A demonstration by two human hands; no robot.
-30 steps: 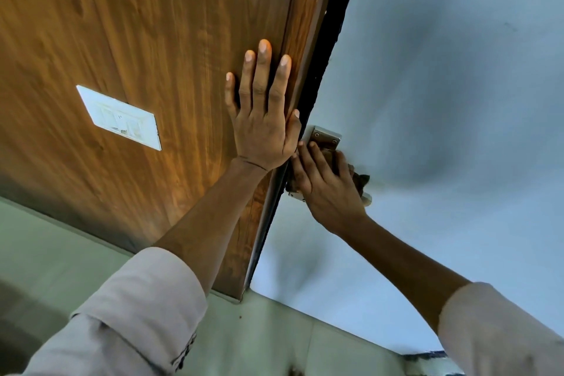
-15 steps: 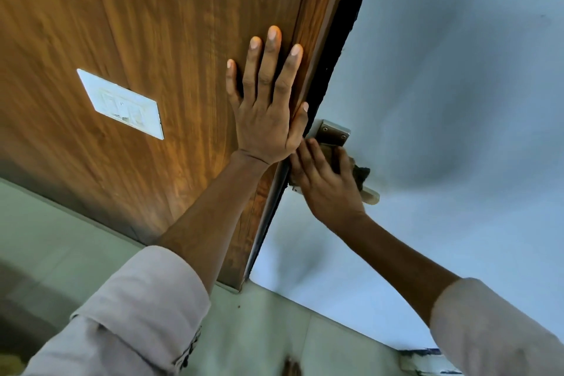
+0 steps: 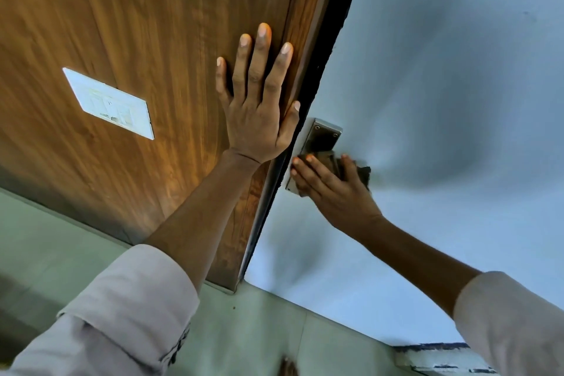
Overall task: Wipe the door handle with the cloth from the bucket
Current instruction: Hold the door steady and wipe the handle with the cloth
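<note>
Cloth (image 3: 363, 172) sits under right hand (image 3: 338, 192), against door handle (image 3: 320, 140).

The right hand (image 3: 335, 192) hides the door handle's (image 3: 320, 143) lever and most of the cloth (image 3: 363, 174); print on the white plate (image 3: 110, 104), at nine o'clock, is blurred.
</note>
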